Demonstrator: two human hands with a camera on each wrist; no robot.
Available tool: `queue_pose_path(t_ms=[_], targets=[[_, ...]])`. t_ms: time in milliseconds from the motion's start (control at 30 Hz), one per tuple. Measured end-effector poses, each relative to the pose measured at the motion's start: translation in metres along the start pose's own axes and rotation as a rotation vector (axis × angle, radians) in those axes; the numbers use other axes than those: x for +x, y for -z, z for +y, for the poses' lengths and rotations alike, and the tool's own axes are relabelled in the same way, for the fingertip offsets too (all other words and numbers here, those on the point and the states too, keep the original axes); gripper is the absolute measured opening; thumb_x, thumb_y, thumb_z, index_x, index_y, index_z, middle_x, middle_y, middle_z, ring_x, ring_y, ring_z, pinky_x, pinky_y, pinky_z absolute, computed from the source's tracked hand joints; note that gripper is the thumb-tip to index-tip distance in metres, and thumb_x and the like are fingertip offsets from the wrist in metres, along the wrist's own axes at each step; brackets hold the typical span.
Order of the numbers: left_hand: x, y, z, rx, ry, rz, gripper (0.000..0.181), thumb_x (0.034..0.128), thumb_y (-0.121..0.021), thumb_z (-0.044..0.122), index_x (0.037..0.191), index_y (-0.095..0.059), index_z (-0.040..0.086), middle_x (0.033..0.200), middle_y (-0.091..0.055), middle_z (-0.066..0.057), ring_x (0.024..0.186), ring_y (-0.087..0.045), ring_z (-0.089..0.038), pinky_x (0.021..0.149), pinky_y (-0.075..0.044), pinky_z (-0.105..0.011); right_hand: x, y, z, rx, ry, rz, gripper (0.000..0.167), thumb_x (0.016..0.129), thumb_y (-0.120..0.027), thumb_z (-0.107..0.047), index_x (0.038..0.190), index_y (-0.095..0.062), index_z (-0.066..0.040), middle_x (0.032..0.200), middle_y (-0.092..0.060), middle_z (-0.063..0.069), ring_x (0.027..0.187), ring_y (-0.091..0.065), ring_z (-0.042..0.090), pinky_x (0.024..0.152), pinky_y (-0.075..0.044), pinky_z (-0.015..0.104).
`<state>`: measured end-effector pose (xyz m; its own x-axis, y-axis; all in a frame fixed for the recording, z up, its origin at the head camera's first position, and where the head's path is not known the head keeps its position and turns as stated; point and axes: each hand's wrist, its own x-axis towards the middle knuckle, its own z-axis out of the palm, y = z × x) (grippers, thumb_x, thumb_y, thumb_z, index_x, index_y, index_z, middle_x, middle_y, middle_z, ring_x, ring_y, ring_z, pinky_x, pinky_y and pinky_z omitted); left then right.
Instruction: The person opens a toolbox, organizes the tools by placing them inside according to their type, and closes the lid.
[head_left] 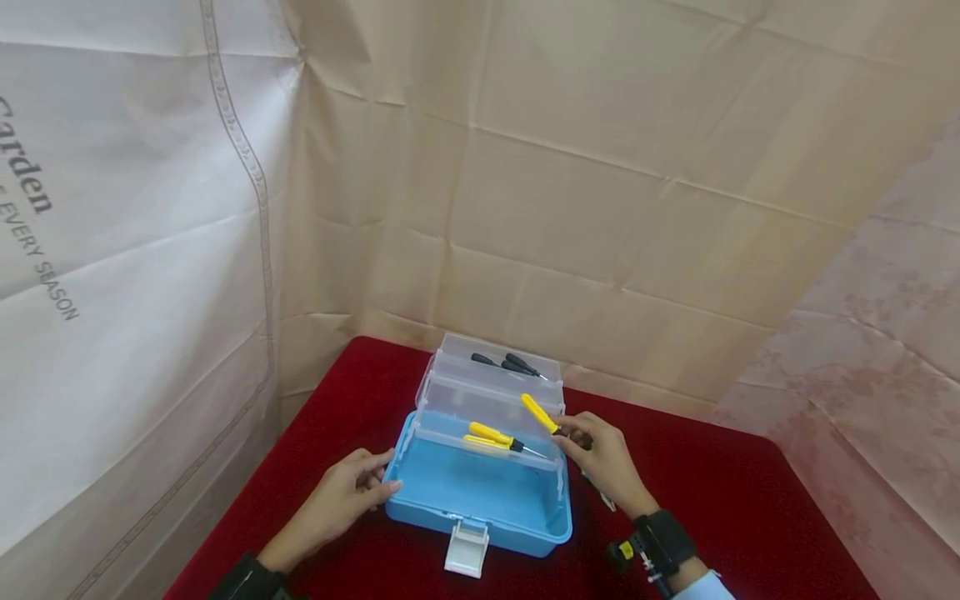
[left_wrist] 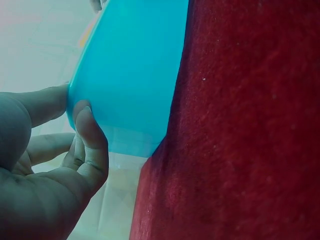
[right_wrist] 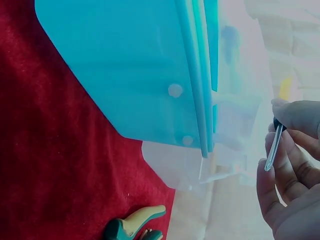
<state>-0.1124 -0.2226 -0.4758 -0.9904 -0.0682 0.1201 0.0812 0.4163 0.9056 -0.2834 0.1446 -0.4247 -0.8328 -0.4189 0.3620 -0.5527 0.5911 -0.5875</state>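
Observation:
A blue toolbox (head_left: 480, 487) stands with its lid raised and its clear trays (head_left: 487, 400) folded out behind. My left hand (head_left: 348, 492) grips the box's left side near the rim; the left wrist view shows its fingertips against the blue wall (left_wrist: 135, 75). Above the right end of the lower tray, my right hand (head_left: 603, 454) pinches a yellow-handled screwdriver (head_left: 538, 413) near the black collar. Its metal shaft (right_wrist: 273, 150) points toward the palm in the right wrist view. Yellow-handled screwdrivers (head_left: 491, 433) lie in the lower tray, and several black-handled ones (head_left: 522, 364) in the upper tray.
A white latch (head_left: 467, 548) hangs down at the box's front. Pliers with green and cream handles (right_wrist: 142, 220) lie on the red tablecloth (head_left: 675, 492), right of the box and partly hidden by my right hand. Beige sheeting (head_left: 562, 208) hangs behind the table.

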Motion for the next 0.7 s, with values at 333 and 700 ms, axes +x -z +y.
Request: queue_pose_path(t_ms=[333, 700], targets=[[0.004, -0.002, -0.003, 0.011, -0.006, -0.006, 0.060, 0.0936, -0.078, 0.023, 0.142, -0.057, -0.006, 0.095, -0.056, -0.005, 0.080, -0.059, -0.018, 0.065, -0.056, -0.026, 0.009, -0.008, -0.004, 0.027, 0.037, -0.028, 0.030, 0.088, -0.084, -0.014, 0.117, -0.079, -0.020, 0.091, -0.066, -0.006, 0.076, -0.059, 0.016, 0.065, -0.055, 0.025], [0.004, -0.002, -0.002, 0.009, 0.022, 0.011, 0.060, 0.0917, -0.080, 0.023, 0.141, -0.059, -0.004, 0.094, -0.057, -0.005, 0.080, -0.058, -0.019, 0.064, -0.055, -0.026, 0.017, -0.019, -0.012, 0.016, 0.116, -0.089, 0.028, 0.089, -0.083, -0.015, 0.116, -0.078, -0.019, 0.093, -0.067, -0.010, 0.074, -0.061, 0.013, 0.064, -0.058, 0.025]])
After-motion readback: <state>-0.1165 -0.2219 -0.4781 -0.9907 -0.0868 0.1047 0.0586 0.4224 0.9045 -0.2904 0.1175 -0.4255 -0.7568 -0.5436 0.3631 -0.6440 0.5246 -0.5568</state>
